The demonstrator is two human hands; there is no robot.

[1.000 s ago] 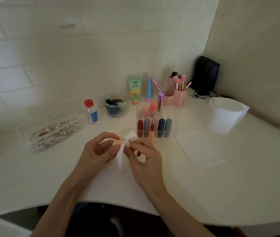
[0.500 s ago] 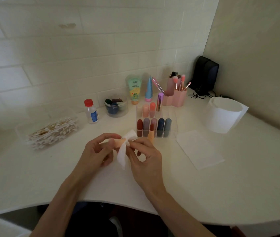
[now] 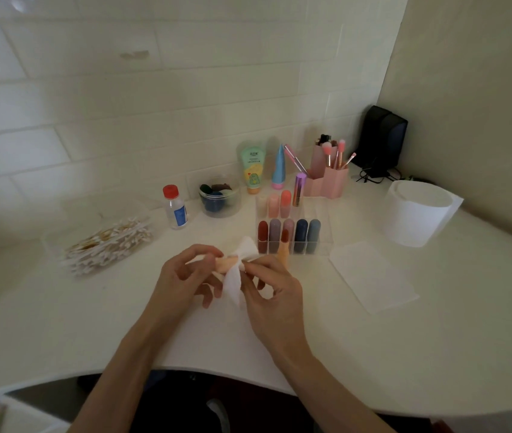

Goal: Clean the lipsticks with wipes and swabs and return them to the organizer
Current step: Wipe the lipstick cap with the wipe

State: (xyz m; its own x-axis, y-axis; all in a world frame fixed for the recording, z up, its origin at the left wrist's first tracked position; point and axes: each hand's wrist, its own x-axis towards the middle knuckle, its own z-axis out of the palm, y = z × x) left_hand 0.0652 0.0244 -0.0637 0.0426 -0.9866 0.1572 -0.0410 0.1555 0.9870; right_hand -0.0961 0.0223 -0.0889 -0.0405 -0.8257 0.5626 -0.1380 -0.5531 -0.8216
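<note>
Left grip (image 3: 182,276) on lipstick (image 3: 227,264), label (image 3: 252,157) maybe Chinese

Standing or lying on the white table (image 3: 435,354), left to right: cotton swabs (image 3: 107,246), small bottle (image 3: 175,209), clear tub (image 3: 219,198), green tube (image 3: 252,168), blue tube (image 3: 278,168), clear organizer (image 3: 325,232), pink brush holder (image 3: 329,182), flat wipe (image 3: 373,276), paper roll (image 3: 417,214), black speaker (image 3: 384,135).

- Head view: one wide-angle camera worn on the person's head, facing forward and down across both forearms.
- The grip, where the left hand (image 3: 179,279) and right hand (image 3: 275,295) meet on a peach lipstick (image 3: 227,264) and wipe (image 3: 232,281), lies near frame centre, close to the lens.
- Beyond the grip stand the organizer (image 3: 323,220) and tiled wall (image 3: 154,89); nearer than the grip, the table (image 3: 404,354) shows its curved edge.
</note>
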